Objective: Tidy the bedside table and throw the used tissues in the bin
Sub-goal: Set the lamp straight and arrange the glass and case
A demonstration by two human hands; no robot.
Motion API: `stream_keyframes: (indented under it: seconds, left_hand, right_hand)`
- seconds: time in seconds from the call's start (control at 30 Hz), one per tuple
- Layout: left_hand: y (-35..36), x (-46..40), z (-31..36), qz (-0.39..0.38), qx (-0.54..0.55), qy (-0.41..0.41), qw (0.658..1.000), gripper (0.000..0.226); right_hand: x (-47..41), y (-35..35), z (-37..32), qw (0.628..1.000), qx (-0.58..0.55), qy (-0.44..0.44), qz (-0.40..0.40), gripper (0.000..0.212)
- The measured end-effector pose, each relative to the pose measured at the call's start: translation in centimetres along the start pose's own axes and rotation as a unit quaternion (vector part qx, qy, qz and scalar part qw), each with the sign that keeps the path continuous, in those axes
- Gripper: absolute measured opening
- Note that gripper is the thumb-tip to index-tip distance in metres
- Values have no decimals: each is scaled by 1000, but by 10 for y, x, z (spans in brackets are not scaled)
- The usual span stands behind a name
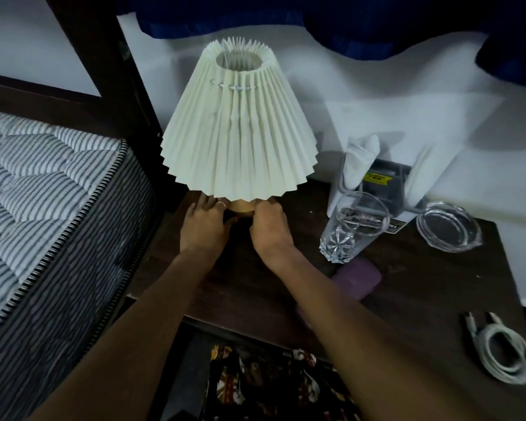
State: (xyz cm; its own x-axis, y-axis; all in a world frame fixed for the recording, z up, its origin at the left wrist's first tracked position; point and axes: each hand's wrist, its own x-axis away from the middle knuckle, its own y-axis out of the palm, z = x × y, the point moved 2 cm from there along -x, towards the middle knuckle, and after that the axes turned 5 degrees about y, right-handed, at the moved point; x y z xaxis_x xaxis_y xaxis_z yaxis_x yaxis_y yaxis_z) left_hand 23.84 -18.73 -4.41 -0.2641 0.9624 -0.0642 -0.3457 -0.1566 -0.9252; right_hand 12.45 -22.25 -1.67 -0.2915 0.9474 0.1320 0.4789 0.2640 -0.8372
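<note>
Both hands make one grip on the lamp base [240, 206]: the left hand [202, 226] presses its left side and the right hand [271, 227] its right side, fingers closed around the small wooden foot under the pleated shade [236, 132]. The lamp stands upright at the back left corner of the dark surface [407, 284], close to the mattress [43, 208].

In the head view, which is the only one, the other things lie to the right. A drinking glass [351, 229] stands near the right hand, and just behind it is a tissue box [377, 177] with a white tissue [362, 159] standing out of the top. A glass ashtray [448, 227] sits beside the box. A purple case [359, 278] lies partly under the right forearm, and a coiled white cable [504, 354] lies at the front right, well apart from the lamp.

I judge that the step in hand is to straighten or shift the lamp into its place. I see no crumpled used tissues and no bin, so that part seems still open. The next move calls for setting the lamp steady, releasing it slowly so the light shade does not tip, and then ordering the small things on the right.
</note>
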Motion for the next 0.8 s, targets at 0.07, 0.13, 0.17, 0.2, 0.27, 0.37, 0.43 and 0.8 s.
stream_keyframes:
  seconds: [0.07, 0.13, 0.17, 0.2, 0.27, 0.37, 0.43, 0.8]
  left_hand:
    - [5, 9, 2, 4, -15, 0, 1000, 45]
    - [8, 20, 7, -5, 7, -23, 1000, 57]
    - [9, 28, 11, -8, 22, -36, 999, 62]
    - [8, 36, 18, -9, 39, -48, 998, 65]
    - [5, 54, 34, -9, 76, -81, 994, 67]
    - [4, 80, 62, -33, 109, -136, 984, 64]
    - [6, 99, 83, -60, 137, -163, 975, 61]
    - [22, 166, 119, -9, 181, -145, 973, 48]
  right_hand:
    - [9, -12, -1, 999, 6, 10, -41, 39]
    - [28, -29, -1, 999, -14, -6, -46, 47]
    - [41, -38, 1, 999, -31, -23, -33, 49]
    - [55, -48, 5, 998, -49, -39, -9, 50]
    - [83, -71, 17, 993, -59, -66, 72, 42]
    - [106, -106, 44, 977, -47, -59, 200, 36]
    - [105, -121, 69, 977, -44, 7, 210, 44]
    - [78, -121, 101, 991, -48, 75, 100, 22]
